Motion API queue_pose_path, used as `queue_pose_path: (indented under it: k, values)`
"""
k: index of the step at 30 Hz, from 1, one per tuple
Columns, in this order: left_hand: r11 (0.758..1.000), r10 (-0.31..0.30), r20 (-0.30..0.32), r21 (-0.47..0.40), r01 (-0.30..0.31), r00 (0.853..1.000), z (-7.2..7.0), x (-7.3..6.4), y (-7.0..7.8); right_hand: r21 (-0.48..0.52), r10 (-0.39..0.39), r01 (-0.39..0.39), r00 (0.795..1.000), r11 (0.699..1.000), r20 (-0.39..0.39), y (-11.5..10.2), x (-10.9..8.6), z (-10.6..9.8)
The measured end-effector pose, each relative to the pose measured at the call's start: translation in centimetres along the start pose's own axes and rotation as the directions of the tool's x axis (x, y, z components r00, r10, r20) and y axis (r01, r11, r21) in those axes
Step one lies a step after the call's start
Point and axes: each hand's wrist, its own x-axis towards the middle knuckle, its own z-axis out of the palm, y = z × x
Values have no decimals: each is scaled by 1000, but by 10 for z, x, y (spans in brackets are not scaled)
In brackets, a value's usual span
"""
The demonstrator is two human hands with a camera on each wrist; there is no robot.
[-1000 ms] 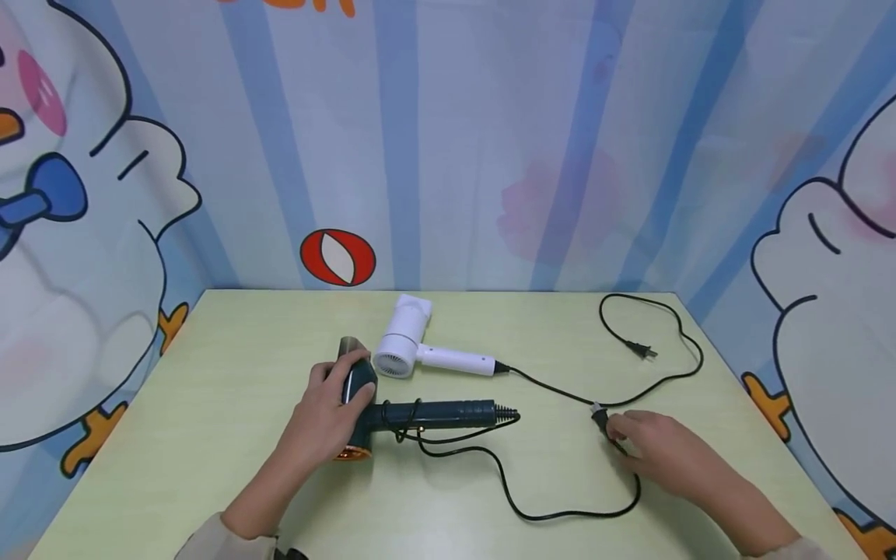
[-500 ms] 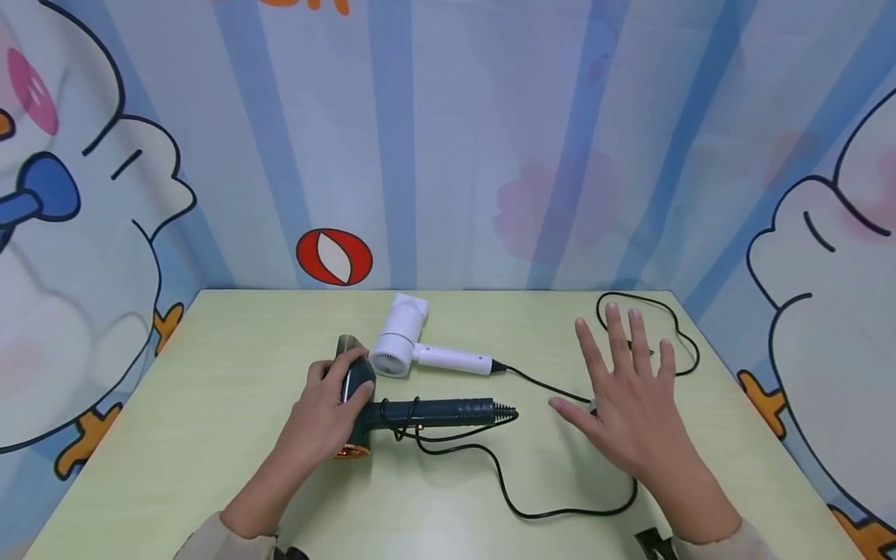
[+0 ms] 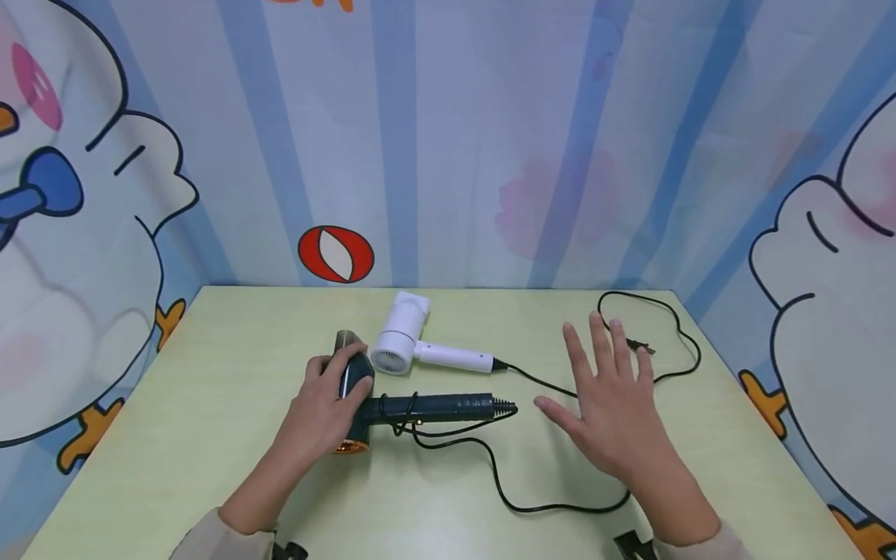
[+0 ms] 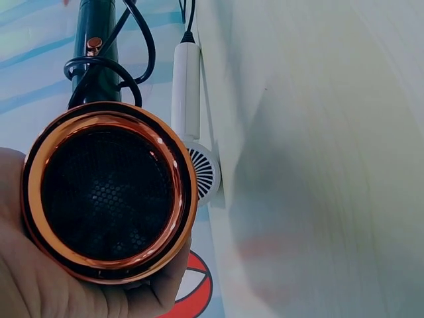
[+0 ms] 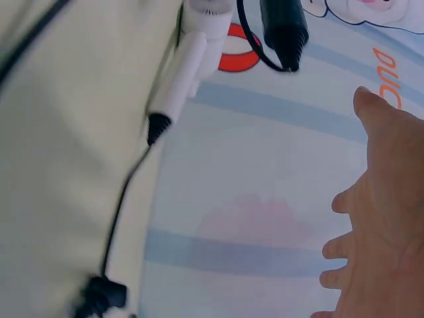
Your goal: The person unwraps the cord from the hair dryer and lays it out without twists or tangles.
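Observation:
A dark blue-green hair dryer with a copper rim lies on the pale green table. My left hand grips its barrel. Its black cord is looped once around the handle and trails to the right. My right hand hovers above the table with fingers spread, holding nothing, over the spot where the cords cross. A white hair dryer lies just behind, its handle pointing right.
The white dryer's black cord loops at the table's back right, its plug lying beside my right fingertips. A cartoon-print curtain encloses the table on three sides.
My right hand let go of the dark dryer's plug, lifted off the table and spread its fingers, then drifted slightly left. The left hand kept its grip on the dryer.

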Motion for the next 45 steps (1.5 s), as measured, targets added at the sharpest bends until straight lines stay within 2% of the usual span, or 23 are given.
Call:
queue_pose_path:
  k: [4, 12, 21, 25, 30, 37, 41, 45]
  values:
    - [1000, -5, -2, -4, 5, 1000, -1, -2, -1, 47, -6, 2, 996, 999, 86, -14, -2, 15]
    - [1000, -17, -18, -12, 17, 1000, -2, -5, -3, 127, 2, -26, 982, 992, 188, -32, -5, 43]
    - [1000, -20, -23, -8, 20, 1000, -8, -4, -4, 178, -36, -32, 931, 983, 364, -50, -21, 61]
    - [1000, -25, -24, -5, 25, 999, -10, -4, -4, 169, -105, 39, 911, 985, 398, -57, -30, 61]
    - [999, -32, -24, -3, 32, 999, -11, -4, -6, 160, -192, 139, 900, 977, 391, -59, -37, 59]
    - [999, -33, -15, -2, 33, 999, -13, -3, -6, 169, -202, 149, 909, 974, 365, -59, -37, 59]
    - [999, -36, -13, -2, 36, 999, -14, -4, -6, 159, -236, 193, 917, 968, 322, -60, -36, 58]
    - [1000, -30, -13, 0, 30, 999, -12, -3, -6, 185, -255, 204, 913, 961, 318, -62, -32, 57]
